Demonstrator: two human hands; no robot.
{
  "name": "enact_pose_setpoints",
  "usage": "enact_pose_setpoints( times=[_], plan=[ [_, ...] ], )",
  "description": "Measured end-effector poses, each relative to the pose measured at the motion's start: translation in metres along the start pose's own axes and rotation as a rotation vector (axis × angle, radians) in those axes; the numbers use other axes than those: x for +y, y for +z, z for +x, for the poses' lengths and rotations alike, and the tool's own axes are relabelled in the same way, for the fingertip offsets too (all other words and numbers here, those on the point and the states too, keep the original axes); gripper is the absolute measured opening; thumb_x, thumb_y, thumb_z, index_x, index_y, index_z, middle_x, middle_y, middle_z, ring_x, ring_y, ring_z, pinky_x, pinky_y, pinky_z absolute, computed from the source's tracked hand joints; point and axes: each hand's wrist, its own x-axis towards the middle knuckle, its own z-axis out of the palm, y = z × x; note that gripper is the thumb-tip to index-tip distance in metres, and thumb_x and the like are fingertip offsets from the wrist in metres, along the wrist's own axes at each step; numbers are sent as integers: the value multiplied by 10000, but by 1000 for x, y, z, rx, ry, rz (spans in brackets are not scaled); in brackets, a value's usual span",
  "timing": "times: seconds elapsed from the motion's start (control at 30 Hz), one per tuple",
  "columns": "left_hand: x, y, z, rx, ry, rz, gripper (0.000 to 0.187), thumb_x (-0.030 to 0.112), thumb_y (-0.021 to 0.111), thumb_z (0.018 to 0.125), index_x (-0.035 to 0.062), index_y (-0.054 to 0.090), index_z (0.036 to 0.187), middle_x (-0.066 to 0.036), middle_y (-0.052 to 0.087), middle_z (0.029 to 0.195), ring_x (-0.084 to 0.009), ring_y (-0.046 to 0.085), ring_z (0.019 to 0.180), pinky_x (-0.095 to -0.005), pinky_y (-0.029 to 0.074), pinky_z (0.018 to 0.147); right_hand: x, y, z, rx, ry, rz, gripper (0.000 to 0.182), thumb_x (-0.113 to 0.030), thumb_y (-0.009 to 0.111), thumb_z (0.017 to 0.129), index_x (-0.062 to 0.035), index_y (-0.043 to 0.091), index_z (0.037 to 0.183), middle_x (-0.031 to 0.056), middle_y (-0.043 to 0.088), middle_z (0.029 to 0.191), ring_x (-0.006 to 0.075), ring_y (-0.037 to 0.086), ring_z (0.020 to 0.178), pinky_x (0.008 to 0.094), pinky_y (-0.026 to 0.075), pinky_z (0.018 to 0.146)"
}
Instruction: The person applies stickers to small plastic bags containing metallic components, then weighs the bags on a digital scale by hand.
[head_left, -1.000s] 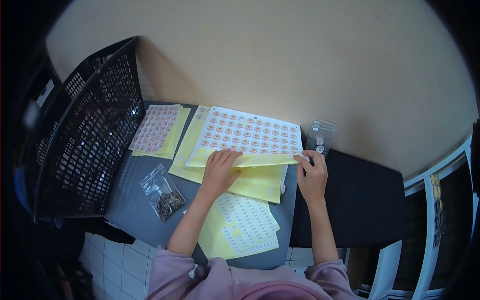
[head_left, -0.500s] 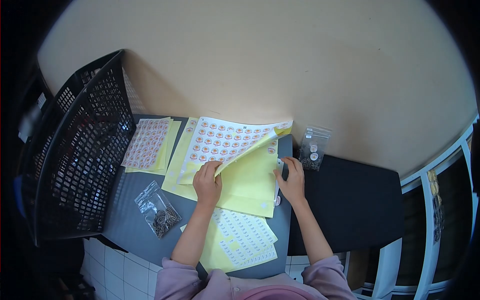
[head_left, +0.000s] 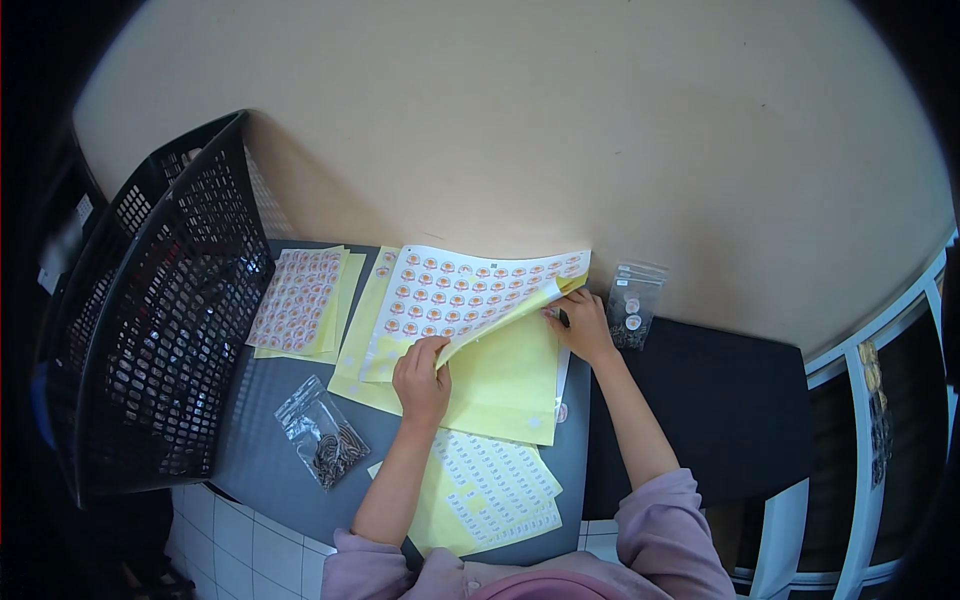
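My left hand point(head_left: 422, 382) is closed on the lower edge of a sticker sheet point(head_left: 440, 290) printed with rows of round orange-and-red designs. The sheet's lower right part is lifted and folded over, showing its yellow back. At the raised right corner, my right hand point(head_left: 583, 325) has its fingertips against the sheet, with thumb and fingers apart. Other yellow-backed sheets point(head_left: 500, 405) lie beneath it. Closer to me, sheets with small blue-grey prints point(head_left: 490, 490) lie partly covered by that stack.
A black perforated basket point(head_left: 150, 330) stands at the left. Beside it are more round-print sticker sheets point(head_left: 296, 300) and a zip bag of dark coiled pieces point(head_left: 325, 440). Several small zip bags point(head_left: 636, 305) lie at the right, by a black surface point(head_left: 700, 420). A wall rises behind the grey table point(head_left: 240, 430).
My right hand has moved up from beside the stack's right edge to the sheet's raised corner. My left hand keeps its hold on the sheet. The view has shifted slightly.
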Motion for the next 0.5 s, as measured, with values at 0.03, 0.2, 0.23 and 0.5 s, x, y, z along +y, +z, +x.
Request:
enact_pose_setpoints(
  times=[0.03, 0.2, 0.23, 0.5],
  plan=[
    [0, 0, 0, 7, 11, 4, 378, -79, 574, 546, 86, 541, 884, -22, 575, 835, -205, 557, 757, -309, 394, 623, 1, 0, 1, -9, -44, -18, 131, -131, 608, 699, -100, 621, 826, 31, 595, 887, 215, 503, 922, 357, 367, 786],
    [-1, 1, -1, 6, 12, 5, 397, -89, 564, 530, 87, 541, 886, -18, 577, 853, -201, 556, 775, -308, 392, 627, -1, 4, 2, -24, -19, -24, 68, -107, 576, 726, -91, 620, 775, 41, 603, 819, 218, 540, 844, 363, 370, 746],
    [0, 0, -1, 0, 9, 9, 396, -89, 562, 531, 87, 540, 885, -19, 577, 853, -200, 556, 776, -306, 391, 628, -2, 5, 3, -8, 25, -24, 69, -101, 569, 730, -80, 617, 776, 52, 602, 805, 227, 547, 817, 371, 373, 732],
    [-2, 1, -3, -14, 17, 20, 392, -85, 555, 525, 82, 537, 880, -23, 577, 849, -202, 553, 775, -304, 386, 622, 5, 20, 4, 57, 108, -41, 84, -90, 553, 742, -14, 582, 765, 108, 598, 757, 265, 557, 769, 394, 385, 679]
  ],
)
